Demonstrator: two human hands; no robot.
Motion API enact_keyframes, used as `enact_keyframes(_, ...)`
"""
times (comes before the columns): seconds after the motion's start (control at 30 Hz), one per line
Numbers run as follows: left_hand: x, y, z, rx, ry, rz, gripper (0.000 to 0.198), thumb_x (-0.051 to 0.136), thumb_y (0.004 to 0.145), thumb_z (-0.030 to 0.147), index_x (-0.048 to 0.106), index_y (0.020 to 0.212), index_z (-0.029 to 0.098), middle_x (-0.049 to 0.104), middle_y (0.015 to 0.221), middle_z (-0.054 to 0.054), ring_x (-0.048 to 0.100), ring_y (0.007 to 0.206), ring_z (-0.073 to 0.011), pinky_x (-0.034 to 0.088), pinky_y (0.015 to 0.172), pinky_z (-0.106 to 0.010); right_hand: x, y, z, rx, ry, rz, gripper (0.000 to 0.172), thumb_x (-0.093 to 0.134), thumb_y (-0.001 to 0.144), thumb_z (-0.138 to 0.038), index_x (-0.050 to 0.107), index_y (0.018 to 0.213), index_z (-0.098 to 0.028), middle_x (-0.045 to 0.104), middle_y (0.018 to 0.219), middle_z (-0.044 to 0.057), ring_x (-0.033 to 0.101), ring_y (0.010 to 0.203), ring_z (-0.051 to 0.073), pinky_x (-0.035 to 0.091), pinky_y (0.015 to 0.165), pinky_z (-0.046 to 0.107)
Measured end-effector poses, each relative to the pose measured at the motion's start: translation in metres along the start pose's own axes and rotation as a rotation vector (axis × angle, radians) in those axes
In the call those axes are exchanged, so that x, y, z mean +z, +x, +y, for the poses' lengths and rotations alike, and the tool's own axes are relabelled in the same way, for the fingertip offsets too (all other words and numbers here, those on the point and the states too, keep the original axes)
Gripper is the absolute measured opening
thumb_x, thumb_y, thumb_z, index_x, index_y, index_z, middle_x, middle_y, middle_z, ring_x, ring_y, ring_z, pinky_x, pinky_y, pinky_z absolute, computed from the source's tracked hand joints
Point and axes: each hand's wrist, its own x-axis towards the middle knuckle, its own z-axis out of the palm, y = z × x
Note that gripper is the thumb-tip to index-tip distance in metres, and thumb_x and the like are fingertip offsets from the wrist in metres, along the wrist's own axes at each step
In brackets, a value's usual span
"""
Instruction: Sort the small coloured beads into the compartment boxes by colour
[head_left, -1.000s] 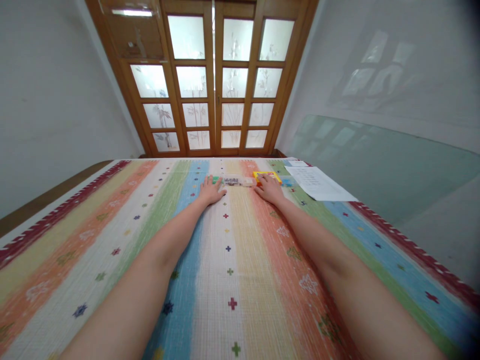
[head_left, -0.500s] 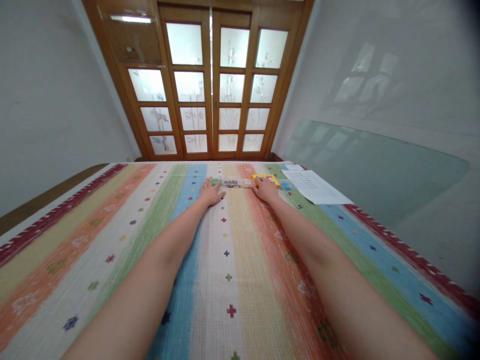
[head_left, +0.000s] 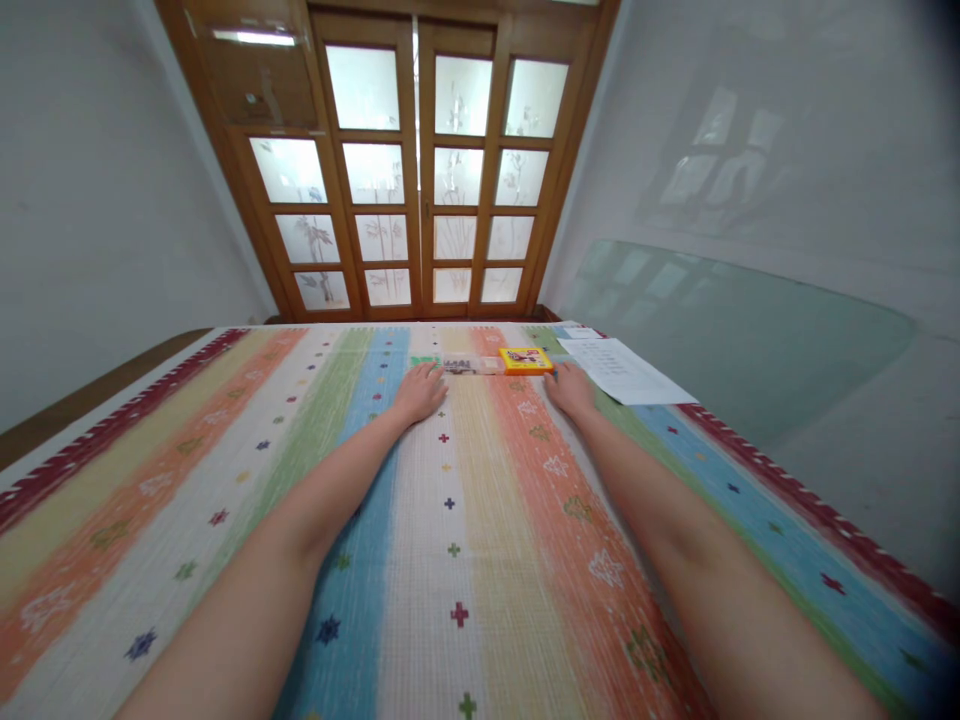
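Note:
My left hand (head_left: pixel 421 391) lies on the striped cloth with its fingers stretched forward, open, at the near edge of a green item (head_left: pixel 425 359). Beside that item is a clear plastic pack (head_left: pixel 469 365) with small dark things in it. A yellow box (head_left: pixel 526 361) with a printed picture lies flat at the right of the pack. My right hand (head_left: pixel 571 390) rests just right of the box, fingers extended and apart from a full grip. Its fingertips are at a blue item (head_left: pixel 558 359), mostly hidden behind the hand.
White paper sheets (head_left: pixel 622 368) with print lie right of my right hand. The striped tablecloth (head_left: pixel 450 540) covers the table. Behind its far edge stand wooden doors (head_left: pixel 420 230) with frosted panes. A pale glass panel (head_left: pixel 735 330) leans along the right wall.
My right hand has moved off the yellow box to the right, over the blue item, and the box now shows whole. My left hand has stayed almost in place.

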Motion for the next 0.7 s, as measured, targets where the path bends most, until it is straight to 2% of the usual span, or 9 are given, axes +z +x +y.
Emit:
enact_keyframes(0.1, -0.005, -0.015, -0.002, 0.045, -0.008, -0.016, 0.058, 0.041, 0.108, 0.042, 0.048, 0.161, 0.020, 0.044, 0.169, -0.012, 0.036, 0.157, -0.0272, 0.025, 0.133, -0.046, 0.001, 0.006, -0.001, -0.017, 0.006, -0.013, 0.052, 0.043, 0.107, -0.039, 0.063, 0.146, -0.011, 0.062, 0.148, 0.023, 0.055, 0.138, 0.034, 0.042, 0.116, 0.045)
enact_keyframes(0.2, -0.009, -0.030, -0.009, 0.066, -0.024, -0.040, 0.058, 0.041, 0.108, 0.045, 0.049, 0.160, 0.021, 0.048, 0.167, -0.011, 0.041, 0.155, -0.0266, 0.030, 0.131, -0.044, 0.001, 0.006, -0.013, -0.008, 0.016, 0.009, 0.053, 0.042, 0.107, -0.039, 0.062, 0.147, -0.010, 0.058, 0.152, 0.024, 0.053, 0.140, 0.034, 0.040, 0.118, 0.046)
enact_keyframes(0.27, -0.011, -0.039, -0.015, 0.067, -0.034, -0.069, 0.058, 0.040, 0.108, 0.046, 0.052, 0.158, 0.020, 0.051, 0.165, -0.011, 0.046, 0.152, -0.0261, 0.033, 0.130, -0.042, -0.001, 0.000, -0.031, -0.046, 0.033, 0.021, 0.054, 0.043, 0.107, -0.039, 0.060, 0.149, -0.010, 0.055, 0.157, 0.023, 0.050, 0.144, 0.034, 0.040, 0.119, 0.046)
enact_keyframes(0.33, -0.013, -0.047, -0.020, 0.060, -0.030, -0.108, 0.058, 0.040, 0.107, 0.048, 0.055, 0.156, 0.020, 0.052, 0.164, -0.011, 0.047, 0.151, -0.0257, 0.033, 0.129, -0.040, -0.005, -0.011, -0.057, -0.175, 0.082, -0.007, 0.054, 0.044, 0.106, -0.037, 0.058, 0.153, -0.012, 0.052, 0.161, 0.020, 0.049, 0.147, 0.032, 0.038, 0.122, 0.045)
enact_keyframes(0.4, -0.014, -0.053, -0.023, 0.037, -0.008, -0.154, 0.060, 0.041, 0.106, 0.052, 0.055, 0.157, 0.023, 0.048, 0.168, -0.009, 0.044, 0.155, -0.0266, 0.030, 0.131, -0.041, -0.009, -0.029, -0.088, -0.364, 0.171, -0.086, 0.054, 0.043, 0.107, -0.039, 0.057, 0.154, -0.016, 0.053, 0.162, 0.016, 0.049, 0.147, 0.029, 0.038, 0.123, 0.043)
enact_keyframes(0.5, -0.016, -0.062, -0.022, -0.001, 0.026, -0.224, 0.070, 0.040, 0.105, 0.063, 0.045, 0.165, 0.028, 0.034, 0.176, -0.007, 0.031, 0.163, -0.0318, 0.022, 0.133, -0.051, -0.015, -0.062, -0.133, -0.610, 0.261, -0.242, 0.060, 0.043, 0.108, -0.054, 0.056, 0.157, -0.023, 0.051, 0.164, 0.012, 0.048, 0.149, 0.029, 0.037, 0.125, 0.045)
enact_keyframes(0.6, -0.020, -0.070, -0.017, -0.018, 0.036, -0.289, 0.081, 0.039, 0.101, 0.076, 0.036, 0.170, 0.033, 0.023, 0.180, -0.008, 0.020, 0.166, -0.0374, 0.016, 0.132, -0.063, -0.020, -0.092, -0.165, -0.663, 0.246, -0.349, 0.074, 0.041, 0.105, -0.071, 0.052, 0.161, -0.024, 0.045, 0.169, 0.015, 0.044, 0.153, 0.034, 0.035, 0.126, 0.050)
enact_keyframes(0.7, -0.026, -0.076, -0.013, -0.023, 0.035, -0.339, 0.085, 0.040, 0.098, 0.082, 0.032, 0.171, 0.038, 0.017, 0.181, -0.007, 0.014, 0.167, -0.0390, 0.011, 0.130, -0.068, -0.025, -0.108, -0.176, -0.655, 0.191, -0.397, 0.082, 0.037, 0.102, -0.081, 0.047, 0.165, -0.029, 0.037, 0.173, 0.014, 0.034, 0.159, 0.038, 0.025, 0.128, 0.061)
